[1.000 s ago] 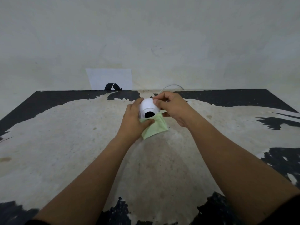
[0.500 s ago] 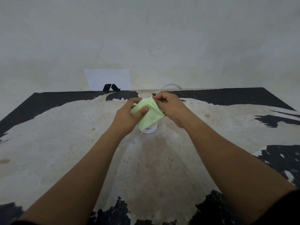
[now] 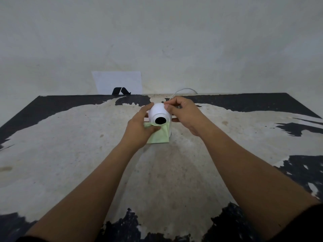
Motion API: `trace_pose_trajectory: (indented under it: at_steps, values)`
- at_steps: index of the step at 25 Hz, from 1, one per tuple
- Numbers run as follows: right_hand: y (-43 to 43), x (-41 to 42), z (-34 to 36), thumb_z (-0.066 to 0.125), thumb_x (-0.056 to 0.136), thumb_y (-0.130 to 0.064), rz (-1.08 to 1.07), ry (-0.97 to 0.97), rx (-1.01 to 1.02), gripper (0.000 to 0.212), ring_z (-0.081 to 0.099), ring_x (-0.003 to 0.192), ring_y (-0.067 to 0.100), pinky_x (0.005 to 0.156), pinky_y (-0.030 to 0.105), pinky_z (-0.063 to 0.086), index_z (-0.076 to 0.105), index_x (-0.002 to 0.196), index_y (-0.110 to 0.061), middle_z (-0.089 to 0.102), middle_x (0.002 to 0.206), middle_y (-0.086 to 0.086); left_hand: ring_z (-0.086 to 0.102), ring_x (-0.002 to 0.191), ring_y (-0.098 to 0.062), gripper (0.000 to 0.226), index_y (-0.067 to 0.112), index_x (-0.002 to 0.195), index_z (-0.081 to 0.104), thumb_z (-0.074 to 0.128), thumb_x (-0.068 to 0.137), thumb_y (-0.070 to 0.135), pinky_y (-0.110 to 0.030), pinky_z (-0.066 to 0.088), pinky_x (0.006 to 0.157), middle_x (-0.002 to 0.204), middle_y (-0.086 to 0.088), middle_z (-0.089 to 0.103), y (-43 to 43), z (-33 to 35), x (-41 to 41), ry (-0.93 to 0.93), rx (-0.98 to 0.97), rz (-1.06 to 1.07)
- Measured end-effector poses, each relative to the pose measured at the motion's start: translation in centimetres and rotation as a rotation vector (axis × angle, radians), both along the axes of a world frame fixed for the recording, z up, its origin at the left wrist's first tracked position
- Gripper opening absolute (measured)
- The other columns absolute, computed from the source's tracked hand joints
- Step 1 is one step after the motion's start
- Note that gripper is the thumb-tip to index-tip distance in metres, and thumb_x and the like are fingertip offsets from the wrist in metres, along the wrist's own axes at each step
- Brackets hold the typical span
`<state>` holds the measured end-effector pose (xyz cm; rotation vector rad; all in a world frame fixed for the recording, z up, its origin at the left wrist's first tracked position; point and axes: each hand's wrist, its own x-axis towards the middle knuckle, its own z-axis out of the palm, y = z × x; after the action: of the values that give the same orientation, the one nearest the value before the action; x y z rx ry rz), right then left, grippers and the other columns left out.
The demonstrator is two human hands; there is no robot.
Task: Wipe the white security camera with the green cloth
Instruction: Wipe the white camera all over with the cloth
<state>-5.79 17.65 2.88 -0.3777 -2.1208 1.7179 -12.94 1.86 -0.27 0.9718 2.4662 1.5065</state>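
Note:
The white security camera (image 3: 158,111) is round, with a black lens facing me, and stands at the far middle of the table. The green cloth (image 3: 160,136) hangs folded below the lens, covering the camera's base. My left hand (image 3: 139,127) grips the cloth with its thumb under the lens, fingers resting against the camera's left side. My right hand (image 3: 185,113) pinches the camera's upper right side with thumb and fingers. A thin white cable (image 3: 184,89) curves away behind the camera.
The table (image 3: 70,154) is worn, pale in the middle with black patches at the edges. A white paper sheet (image 3: 117,82) with a black mark leans on the wall at the table's far edge. The wall rises right behind.
Half a second ago the cloth was draped over the camera's top. My left hand has pulled it down the front, and the white dome and black lens show again.

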Motion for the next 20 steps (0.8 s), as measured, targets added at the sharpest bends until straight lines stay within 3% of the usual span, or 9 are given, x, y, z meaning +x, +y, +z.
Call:
trace_pose_trajectory:
  at_steps: [2, 7, 12, 16, 20]
  values:
    - [0.0, 0.1, 0.1, 0.064, 0.09, -0.017, 0.004, 0.003, -0.007, 0.012, 0.059, 0.092, 0.016, 0.075, 0.031, 0.058, 0.066, 0.082, -0.026, 0.063, 0.097, -0.005, 0.055, 0.097, -0.006, 0.063, 0.039, 0.132, 0.047, 0.073, 0.077, 0.019, -0.008, 0.036, 0.076, 0.112, 0.007, 0.061, -0.8, 0.5, -0.8, -0.038, -0.021, -0.048]
    - [-0.2, 0.1, 0.0, 0.064, 0.089, -0.017, 0.002, 0.013, -0.034, 0.012, 0.06, 0.092, 0.017, 0.075, 0.031, 0.057, 0.066, 0.081, -0.026, 0.064, 0.097, -0.003, 0.058, 0.098, -0.002, 0.044, 0.035, 0.127, 0.053, 0.066, 0.084, 0.031, -0.027, 0.048, 0.089, 0.107, 0.011, 0.061, -1.1, 0.5, -0.7, -0.108, 0.081, -0.059]
    - [-0.3, 0.1, -0.1, 0.065, 0.088, -0.018, -0.013, 0.018, 0.0, 0.012, 0.059, 0.092, 0.017, 0.087, 0.045, 0.055, 0.068, 0.082, -0.027, 0.065, 0.096, -0.003, 0.057, 0.094, -0.014, 0.061, 0.027, 0.125, 0.045, 0.074, 0.073, 0.042, -0.017, 0.043, 0.07, 0.107, 0.006, 0.056, 0.9, 0.6, 1.2, -0.025, 0.06, 0.081]
    - [-0.4, 0.3, 0.1, 0.063, 0.089, -0.02, -0.039, 0.005, 0.058, 0.011, 0.058, 0.092, 0.012, 0.094, 0.039, 0.049, 0.067, 0.083, -0.029, 0.066, 0.099, -0.005, 0.058, 0.098, -0.016, 0.074, 0.025, 0.128, 0.042, 0.079, 0.067, 0.042, -0.023, 0.042, 0.072, 0.118, 0.004, 0.055, 1.2, 0.0, 1.6, 0.015, 0.079, 0.099]
    - [-0.5, 0.4, 0.1, 0.063, 0.089, -0.02, -0.019, 0.008, 0.045, 0.013, 0.059, 0.095, 0.013, 0.097, 0.041, 0.049, 0.068, 0.082, -0.031, 0.069, 0.109, 0.0, 0.06, 0.092, -0.017, 0.062, 0.027, 0.113, 0.043, 0.075, 0.066, 0.052, -0.029, 0.05, 0.07, 0.109, 0.005, 0.057, 2.0, 0.6, 1.7, -0.01, 0.078, 0.155]
